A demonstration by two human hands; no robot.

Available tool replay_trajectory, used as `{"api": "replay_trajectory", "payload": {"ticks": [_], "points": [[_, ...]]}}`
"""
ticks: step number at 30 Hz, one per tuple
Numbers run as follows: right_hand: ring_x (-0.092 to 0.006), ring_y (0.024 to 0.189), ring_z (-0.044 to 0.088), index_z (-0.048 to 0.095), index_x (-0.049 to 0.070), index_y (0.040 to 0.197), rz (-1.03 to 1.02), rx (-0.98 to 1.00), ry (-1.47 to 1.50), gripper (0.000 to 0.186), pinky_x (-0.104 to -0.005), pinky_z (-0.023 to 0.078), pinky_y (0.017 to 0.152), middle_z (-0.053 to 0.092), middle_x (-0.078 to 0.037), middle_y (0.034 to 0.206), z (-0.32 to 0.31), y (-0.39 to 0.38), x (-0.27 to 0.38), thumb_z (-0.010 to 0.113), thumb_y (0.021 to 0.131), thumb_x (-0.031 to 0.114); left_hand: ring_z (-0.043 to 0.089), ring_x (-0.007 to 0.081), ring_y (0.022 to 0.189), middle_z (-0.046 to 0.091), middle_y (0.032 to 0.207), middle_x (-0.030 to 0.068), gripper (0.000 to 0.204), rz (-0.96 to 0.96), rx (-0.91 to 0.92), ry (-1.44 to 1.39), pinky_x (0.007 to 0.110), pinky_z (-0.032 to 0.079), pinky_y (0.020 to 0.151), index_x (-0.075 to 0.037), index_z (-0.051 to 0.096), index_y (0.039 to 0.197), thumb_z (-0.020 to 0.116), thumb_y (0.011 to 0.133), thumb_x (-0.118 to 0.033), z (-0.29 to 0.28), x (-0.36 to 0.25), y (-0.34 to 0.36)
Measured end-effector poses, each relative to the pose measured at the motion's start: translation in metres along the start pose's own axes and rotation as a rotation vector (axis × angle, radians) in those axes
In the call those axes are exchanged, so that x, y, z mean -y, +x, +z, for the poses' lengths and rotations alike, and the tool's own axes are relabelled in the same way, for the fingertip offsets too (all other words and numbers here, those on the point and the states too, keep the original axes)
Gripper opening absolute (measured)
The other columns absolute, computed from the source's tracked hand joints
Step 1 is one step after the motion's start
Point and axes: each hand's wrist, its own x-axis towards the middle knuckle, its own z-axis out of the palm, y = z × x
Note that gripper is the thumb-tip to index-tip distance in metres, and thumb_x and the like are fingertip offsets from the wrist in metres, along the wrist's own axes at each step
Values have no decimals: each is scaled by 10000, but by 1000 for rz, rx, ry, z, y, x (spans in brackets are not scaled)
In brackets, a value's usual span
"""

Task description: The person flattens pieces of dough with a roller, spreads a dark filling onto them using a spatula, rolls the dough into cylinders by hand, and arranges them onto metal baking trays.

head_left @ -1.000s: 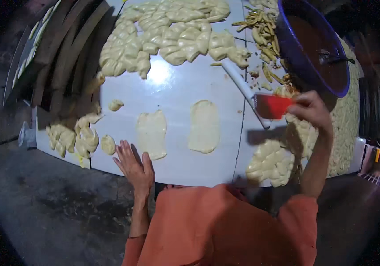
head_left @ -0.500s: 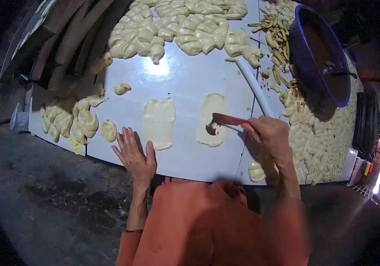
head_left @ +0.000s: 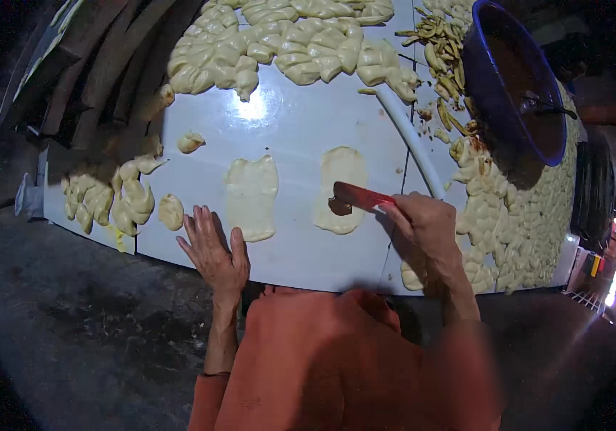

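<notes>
My left hand (head_left: pixel 214 255) rests spread on the white tiled table (head_left: pixel 293 266), beside a small flattened dough piece (head_left: pixel 171 212) and left of a rolled-out dough strip (head_left: pixel 250 197). My right hand (head_left: pixel 423 223) grips a red scraper (head_left: pixel 358 195), held over a second dough strip (head_left: pixel 340 161) with a blob of brown paste (head_left: pixel 339 207) on it. A white rolling rod (head_left: pixel 412 140) lies behind, to the right of the strips. A small dough lump (head_left: pixel 189 141) sits behind the left strip.
Dough pieces crowd the back (head_left: pixel 301 50), left (head_left: pixel 92 197) and right (head_left: pixel 516 230) of the table. At right stands a blue tub (head_left: pixel 484 86) of brown filling, a utensil inside, beside peeled banana pieces (head_left: pixel 444 65). Dark wooden boards (head_left: pixel 92 72) are stacked at back left.
The red scraper has moved down and left from beside the rod onto the right dough strip, where brown paste now shows. My left hand stays spread on the table.
</notes>
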Motion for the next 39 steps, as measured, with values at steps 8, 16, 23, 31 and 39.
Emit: {"api": "replay_trajectory", "payload": {"ticks": [8, 16, 23, 31, 39], "points": [[-293, 626, 669, 752, 49, 963, 354, 178, 223, 295, -402, 517, 597, 681, -132, 725, -11, -7, -6, 743, 908, 340, 175, 431, 1552, 302, 1652, 192, 692, -33, 14, 26, 686, 41, 1197, -37, 309, 1595, 564, 1027, -339, 1, 4, 4], [-38, 544, 478, 716, 18, 903, 673, 7, 1082, 305, -216, 338, 482, 580, 29, 681, -58, 11, -62, 730, 960, 317, 205, 405, 1550, 308, 1641, 227, 655, -66, 72, 72, 624, 44, 1223, 24, 297, 1579, 510, 1034, -272, -6, 3, 1], [-64, 600, 510, 769, 7, 957, 645, -418, 585, 420, -249, 410, 544, 605, 24, 687, -172, 48, -171, 727, 945, 424, 182, 379, 1564, 302, 1656, 170, 633, -69, 45, 177, 638, 48, 1224, -28, 282, 1601, 487, 1059, -282, 4, 4, 0], [-410, 875, 713, 781, 12, 947, 479, -121, -312, 506, -486, 535, 776, 721, -249, 914, -172, 92, -282, 755, 856, 509, 170, 391, 1562, 286, 1660, 175, 608, -126, 78, 195, 617, 57, 1235, -24, 289, 1594, 432, 1076, -306, -1, 0, 2], [-61, 559, 467, 705, 12, 727, 622, 56, 280, 400, -300, 310, 491, 548, 28, 607, -174, 91, -291, 759, 919, 359, 211, 384, 1552, 301, 1647, 198, 597, -151, 97, 201, 615, 56, 1237, -9, 306, 1578, 453, 1066, -277, -5, 2, 1]]}}
